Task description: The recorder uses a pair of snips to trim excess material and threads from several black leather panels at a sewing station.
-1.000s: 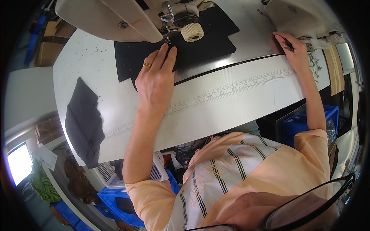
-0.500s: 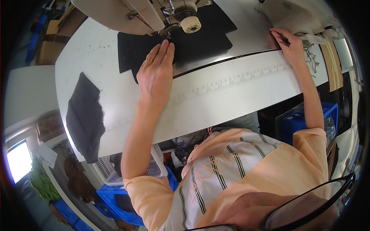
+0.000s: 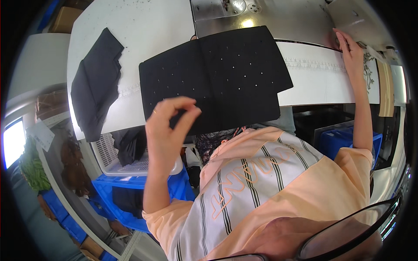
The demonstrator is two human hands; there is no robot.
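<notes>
A big black fabric piece (image 3: 217,78) with small dots lies flat in the middle of the white worktop (image 3: 143,26), and its near edge hangs a little over the near side. The left hand (image 3: 167,130) is lifted up above that near edge. Its fingers (image 3: 188,117) are curled, with the thumb and fingertips pinched close together, and I cannot tell if they hold a bit of the cloth or nothing at all. The right hand (image 3: 352,54) is far off on the right, lying flat with its fingers spread out on the worktop, next to a grey machine part (image 3: 352,17). It holds nothing. A printed ruler strip (image 3: 313,65) runs along the worktop from under the fabric toward that hand. A second dark cloth (image 3: 96,82) lies folded on the left end of the worktop. Below the worktop, on the left, sit a white basket (image 3: 130,163) and a blue crate (image 3: 109,191).
</notes>
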